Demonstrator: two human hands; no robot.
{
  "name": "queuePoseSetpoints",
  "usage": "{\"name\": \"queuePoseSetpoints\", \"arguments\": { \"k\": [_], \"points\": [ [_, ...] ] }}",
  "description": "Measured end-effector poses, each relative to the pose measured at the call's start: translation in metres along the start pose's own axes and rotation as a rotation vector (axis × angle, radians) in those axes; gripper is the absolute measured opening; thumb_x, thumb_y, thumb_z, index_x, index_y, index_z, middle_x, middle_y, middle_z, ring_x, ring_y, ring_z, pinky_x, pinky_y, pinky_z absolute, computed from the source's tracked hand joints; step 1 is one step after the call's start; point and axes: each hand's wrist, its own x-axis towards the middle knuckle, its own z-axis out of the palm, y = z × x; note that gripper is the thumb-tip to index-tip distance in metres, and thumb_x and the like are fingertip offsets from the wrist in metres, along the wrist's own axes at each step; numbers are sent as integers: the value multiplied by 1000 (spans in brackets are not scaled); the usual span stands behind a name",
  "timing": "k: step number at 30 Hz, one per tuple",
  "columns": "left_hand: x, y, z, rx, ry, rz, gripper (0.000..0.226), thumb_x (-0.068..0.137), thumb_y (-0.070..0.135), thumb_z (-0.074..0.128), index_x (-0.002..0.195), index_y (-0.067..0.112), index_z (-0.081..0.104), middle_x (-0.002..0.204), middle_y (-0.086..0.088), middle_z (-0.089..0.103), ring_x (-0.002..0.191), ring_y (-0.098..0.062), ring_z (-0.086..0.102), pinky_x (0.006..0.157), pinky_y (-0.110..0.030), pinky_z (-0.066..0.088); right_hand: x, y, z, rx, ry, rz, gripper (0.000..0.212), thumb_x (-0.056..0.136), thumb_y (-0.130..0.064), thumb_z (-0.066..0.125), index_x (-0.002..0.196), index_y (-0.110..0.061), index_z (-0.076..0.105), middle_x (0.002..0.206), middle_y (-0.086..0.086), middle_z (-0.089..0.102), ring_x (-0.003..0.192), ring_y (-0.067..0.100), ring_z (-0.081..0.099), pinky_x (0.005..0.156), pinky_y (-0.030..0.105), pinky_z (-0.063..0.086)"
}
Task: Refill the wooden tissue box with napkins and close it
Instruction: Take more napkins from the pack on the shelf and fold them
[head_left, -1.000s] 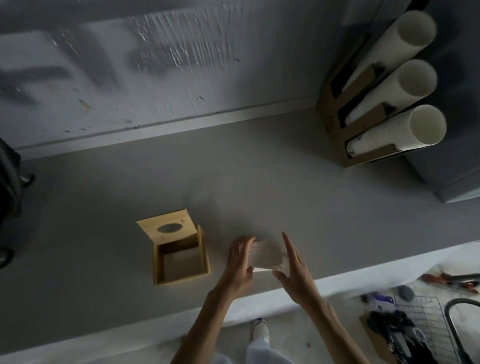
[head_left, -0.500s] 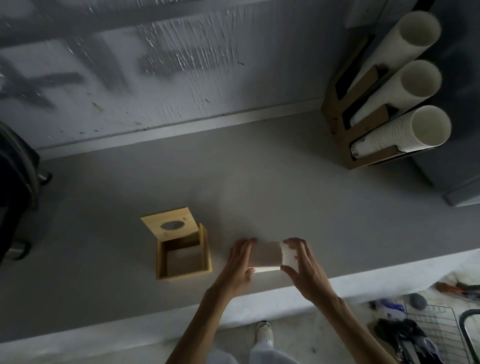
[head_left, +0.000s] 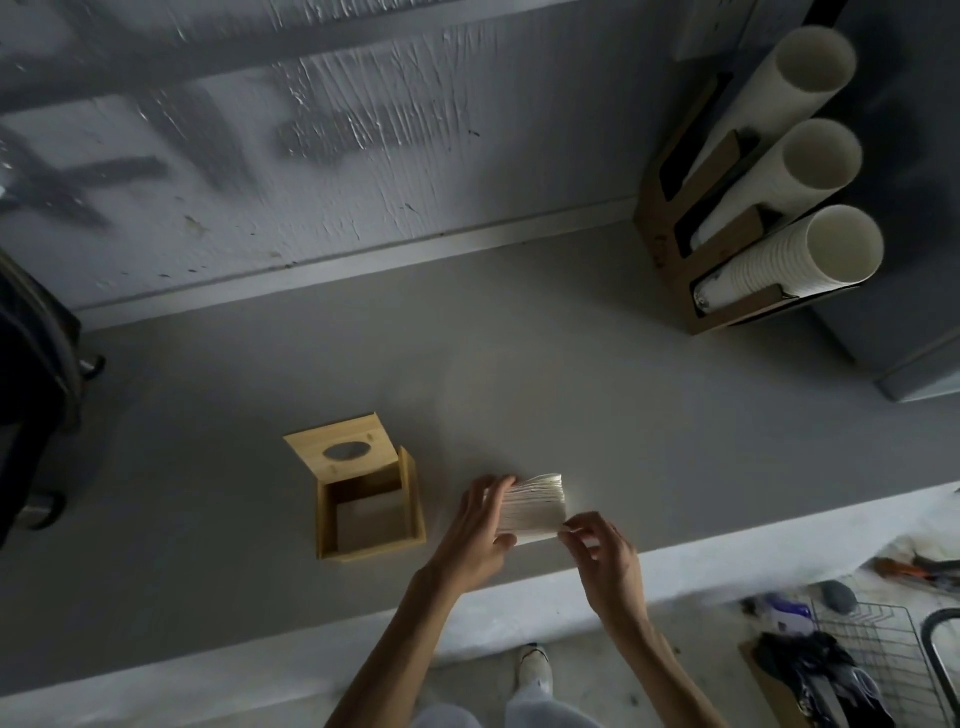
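A wooden tissue box (head_left: 372, 512) stands open and empty on the grey counter, its lid (head_left: 343, 451) with an oval slot swung up at the far side. Just right of it, a white stack of napkins (head_left: 535, 504) is held on edge above the counter. My left hand (head_left: 480, 525) grips the stack's left side with fingers curled over its top. My right hand (head_left: 605, 553) pinches the stack's near right corner with thumb and fingertips.
A cardboard holder (head_left: 670, 244) with three stacks of white paper cups (head_left: 795, 260) stands at the back right. A dark object (head_left: 36, 415) sits at the left edge. The counter's front edge (head_left: 311, 644) runs below my arms; a wire basket (head_left: 883, 665) lies on the floor.
The napkin stack has been turned up onto its edge, its layers now showing. My right hand slid from the stack's right end to its near corner. The box has not moved.
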Motion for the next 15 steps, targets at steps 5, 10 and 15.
{"name": "queuePoseSetpoints", "arguments": {
  "k": [5, 10, 15],
  "points": [
    [0, 0, 1, -2, 32, 0, 60, 84, 9, 65, 135, 18, 35, 135, -6, 37, 127, -21, 38, 103, -31, 41, 6, -1, 3, 75, -6, 28, 18, 84, -19, 73, 92, -23, 57, 85, -13, 69, 77, 6, 70, 60, 23, 55],
    [-1, -3, 5, 22, 44, 38, 56, 83, 2, 61, 133, 14, 39, 134, -10, 39, 127, -23, 39, 106, -35, 40, 24, -3, -5, -53, -211, -199, 88, 81, -13, 74, 150, -21, 21, 154, -2, 29, 139, 12, 35, 106, 28, 41],
    [-1, 3, 4, -277, 40, -86, 58, 87, 6, 53, 137, 25, 31, 137, -2, 37, 124, -15, 41, 107, -34, 40, 42, -14, 15, 248, -381, -21, 95, 75, 18, 61, 146, -30, 21, 145, -5, 39, 136, 27, 40, 108, 46, 42]
  ]
}}
